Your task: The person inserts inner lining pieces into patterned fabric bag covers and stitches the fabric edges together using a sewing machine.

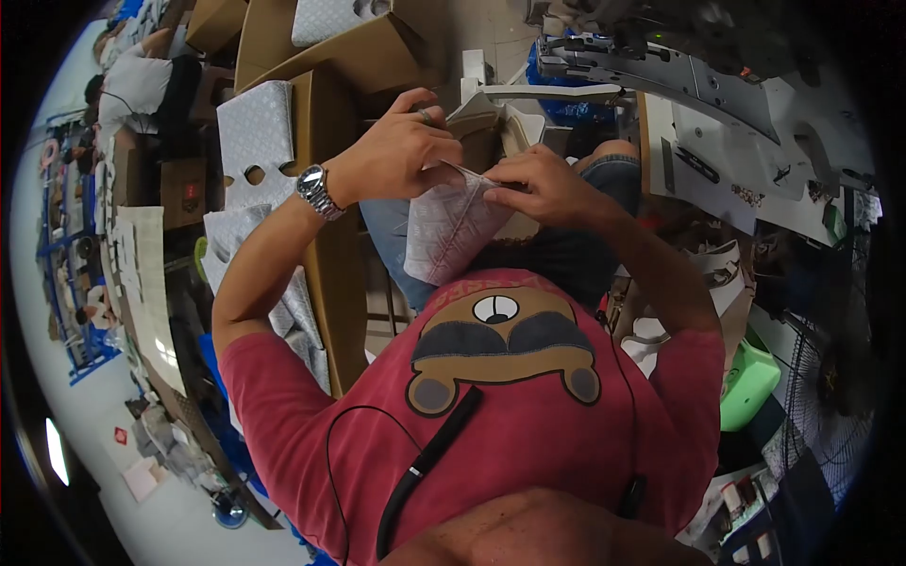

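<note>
A pale grey patterned fabric piece (pixel 453 226) hangs between my hands above my lap, with a seam line running down it. My left hand (pixel 411 146), with a metal watch at the wrist, is closed on its upper left edge. The fingers of my right hand (pixel 533 184) pinch its upper right edge. To the left, more pieces of similar patterned material (pixel 255 141) lie draped beside and over a cardboard box (pixel 330 208).
Open cardboard boxes (pixel 377 57) stand ahead on the left. A sewing machine (pixel 661 71) sits on a worktable at the right front. A green plastic container (pixel 750 382) and a fan (pixel 816 406) are at the right. Another person (pixel 142 85) bends over at the far left.
</note>
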`<state>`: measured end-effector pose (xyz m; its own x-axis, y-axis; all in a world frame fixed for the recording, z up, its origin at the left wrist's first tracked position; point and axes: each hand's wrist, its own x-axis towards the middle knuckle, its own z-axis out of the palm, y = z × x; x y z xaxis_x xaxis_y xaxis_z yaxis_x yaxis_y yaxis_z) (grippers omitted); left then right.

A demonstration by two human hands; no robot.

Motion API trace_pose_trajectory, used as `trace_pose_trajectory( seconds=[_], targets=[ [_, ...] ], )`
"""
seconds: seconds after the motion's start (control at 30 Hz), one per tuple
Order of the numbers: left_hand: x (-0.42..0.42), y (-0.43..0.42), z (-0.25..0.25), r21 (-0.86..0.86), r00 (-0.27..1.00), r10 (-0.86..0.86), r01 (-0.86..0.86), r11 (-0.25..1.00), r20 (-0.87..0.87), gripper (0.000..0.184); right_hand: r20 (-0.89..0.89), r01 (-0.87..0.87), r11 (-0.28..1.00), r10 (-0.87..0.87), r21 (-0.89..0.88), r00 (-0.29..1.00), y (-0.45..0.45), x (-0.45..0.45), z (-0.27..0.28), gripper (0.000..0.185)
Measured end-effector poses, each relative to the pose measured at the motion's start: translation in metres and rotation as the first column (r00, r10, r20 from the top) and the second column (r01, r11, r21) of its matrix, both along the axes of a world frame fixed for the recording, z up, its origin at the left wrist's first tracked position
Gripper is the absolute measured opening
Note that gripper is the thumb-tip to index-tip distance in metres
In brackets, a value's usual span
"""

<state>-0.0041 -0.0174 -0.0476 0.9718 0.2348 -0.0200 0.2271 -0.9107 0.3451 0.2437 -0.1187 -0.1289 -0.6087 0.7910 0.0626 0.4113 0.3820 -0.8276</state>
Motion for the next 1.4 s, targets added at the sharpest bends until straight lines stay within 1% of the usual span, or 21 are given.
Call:
trace_pose_trajectory(
  seconds=[0.07, 0.2, 0.3, 0.33, 0.37, 0.43, 0.47, 0.53, 0.57, 0.6, 0.77, 0.9, 1.03, 1.1, 1.2, 1.23, 1.27, 1.3, 1.33, 1.37, 1.4],
  targets=[
    [0.014, 0.019, 0.004, -0.014, 0.999, -0.048, 0.049, 0.999, 0.022, 0.020, -0.159, 0.029, 0.980, -0.062, -0.199, 0.985, 0.008, 0.009, 0.004, 0.026],
    [0.044, 0.075, 0.010, -0.008, 0.995, -0.095, 0.095, 0.995, -0.016, 0.035, -0.246, 0.118, 0.978, -0.159, -0.175, 0.956, 0.026, 0.028, 0.005, 0.025],
    [0.069, 0.109, 0.020, -0.037, 0.994, -0.098, 0.100, 0.994, 0.050, 0.033, -0.344, 0.289, 0.897, -0.401, -0.333, 0.849, 0.042, 0.039, 0.008, 0.029],
    [0.078, 0.117, 0.025, -0.310, 1.000, 0.014, -0.017, 0.950, -0.014, 0.047, -0.346, 0.305, 0.892, -0.416, -0.333, 0.841, 0.043, 0.040, 0.011, 0.029],
    [0.083, 0.123, 0.029, -0.309, 1.000, -0.003, -0.002, 0.951, -0.016, 0.047, -0.370, 0.372, 0.873, -0.474, -0.316, 0.799, 0.046, 0.041, 0.016, 0.031],
    [0.097, 0.136, 0.050, -0.437, 0.965, 0.126, -0.218, 0.873, -0.229, 0.048, -0.398, 0.446, 0.843, -0.535, -0.300, 0.745, 0.048, 0.038, 0.023, 0.033],
    [0.105, 0.128, 0.073, -0.294, 0.964, 0.102, -0.175, 0.940, -0.247, 0.050, -0.399, 0.471, 0.808, -0.585, -0.353, 0.706, 0.047, 0.036, 0.025, 0.034],
    [0.089, 0.185, 0.011, -0.396, 0.978, 0.123, -0.047, 0.917, 0.169, 0.053, -0.400, 0.496, 0.767, -0.637, -0.407, 0.658, 0.048, 0.035, 0.020, 0.036],
    [0.095, 0.180, 0.015, -0.605, 0.932, 0.258, -0.054, 0.795, 0.255, 0.051, -0.398, 0.528, 0.742, -0.668, -0.412, 0.628, 0.049, 0.032, 0.014, 0.036],
    [0.097, 0.185, 0.011, -0.605, 0.934, 0.252, -0.051, 0.795, 0.252, 0.051, -0.396, 0.560, 0.718, -0.696, -0.414, 0.599, 0.050, 0.032, 0.009, 0.037],
    [0.109, 0.229, -0.016, -0.274, 0.960, 0.102, -0.028, 0.961, 0.262, 0.048, -0.382, 0.560, 0.665, -0.745, -0.494, 0.547, 0.045, 0.024, 0.014, 0.036],
    [0.113, 0.245, -0.039, 0.020, 0.972, -0.002, -0.002, 1.000, 0.234, 0.047, -0.416, 0.558, 0.639, -0.768, -0.529, 0.487, 0.048, 0.019, 0.004, 0.034],
    [0.113, 0.252, -0.055, 0.311, 0.975, -0.111, 0.047, 0.949, 0.192, 0.045, -0.454, 0.553, 0.637, -0.771, -0.537, 0.447, 0.053, 0.021, 0.005, 0.033],
    [0.114, 0.261, -0.062, 0.445, 0.974, -0.157, 0.071, 0.893, 0.161, 0.044, -0.459, 0.505, 0.605, -0.796, -0.616, 0.394, 0.051, 0.020, 0.012, 0.032],
    [0.100, 0.261, -0.069, 0.631, 0.975, -0.196, 0.088, 0.771, 0.103, 0.042, -0.543, 0.495, 0.649, -0.758, -0.578, 0.361, 0.056, 0.022, 0.010, 0.033],
    [0.090, 0.241, -0.048, -0.052, 0.981, -0.040, 0.051, 0.997, 0.192, 0.036, -0.544, 0.488, 0.658, -0.752, -0.574, 0.374, 0.057, 0.021, 0.009, 0.033],
    [0.076, 0.205, -0.014, -0.708, 0.977, 0.137, 0.019, 0.706, 0.163, 0.031, -0.567, 0.498, 0.655, -0.750, -0.568, 0.340, 0.058, 0.019, 0.007, 0.032],
    [0.071, 0.167, 0.019, -0.707, 0.976, 0.147, 0.010, 0.707, 0.161, 0.031, -0.589, 0.509, 0.648, -0.750, -0.566, 0.299, 0.058, 0.017, 0.006, 0.031],
    [0.073, 0.125, 0.052, -0.394, 0.969, 0.246, -0.215, 0.894, 0.028, 0.024, -0.592, 0.506, 0.648, -0.750, -0.569, 0.295, 0.058, 0.016, 0.008, 0.031],
    [0.071, 0.087, 0.071, -0.002, 0.927, 0.370, -0.371, 0.929, -0.058, 0.019, -0.585, 0.475, 0.642, -0.760, -0.602, 0.285, 0.057, 0.016, 0.012, 0.031],
    [0.051, 0.061, 0.079, -0.180, 0.954, 0.300, -0.290, 0.940, 0.030, 0.019, -0.571, 0.443, 0.628, -0.774, -0.639, 0.274, 0.055, 0.017, 0.014, 0.032]
  ],
)
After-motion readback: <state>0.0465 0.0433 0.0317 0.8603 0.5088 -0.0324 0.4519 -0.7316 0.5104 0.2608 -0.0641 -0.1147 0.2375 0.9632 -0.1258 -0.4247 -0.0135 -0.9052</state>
